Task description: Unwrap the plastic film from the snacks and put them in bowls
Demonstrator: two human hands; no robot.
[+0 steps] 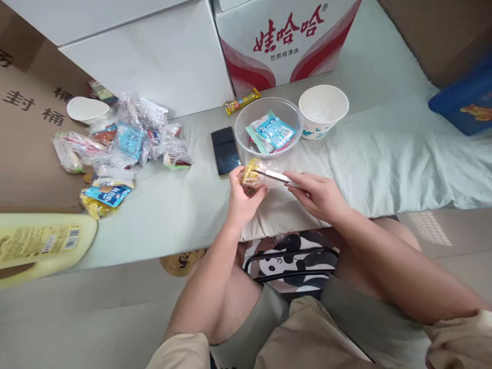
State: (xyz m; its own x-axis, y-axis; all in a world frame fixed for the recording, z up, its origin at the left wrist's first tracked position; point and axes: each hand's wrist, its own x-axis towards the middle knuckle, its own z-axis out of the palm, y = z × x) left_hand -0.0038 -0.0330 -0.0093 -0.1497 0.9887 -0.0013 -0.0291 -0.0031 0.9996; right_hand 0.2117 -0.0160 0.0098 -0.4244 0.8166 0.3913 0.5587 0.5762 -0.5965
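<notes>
My left hand (246, 197) pinches a small yellow packet (251, 174) in clear crinkled plastic, fingers and thumb around its left end. In my right hand (317, 195) is a slim white-and-dark tool (274, 176) with a thin pointed end; its exact kind is unclear. The tip lies against the plastic over the packet. Just behind the hands stands a clear round plastic bowl (239, 141) with several snack packets (271, 130) in it, blue and pale green on top. A white paper tub (323, 110) touches or nearly touches the bowl's right side.
A phone (225, 151) lies left of the bowl, and a yellow snack stick (242, 101) behind it. Many plastic-wrapped packets (128, 141) are heaped at left. Cartons (286, 43) line the back. A yellow jug (46, 243) sits front left, a blue container (465, 100) at right.
</notes>
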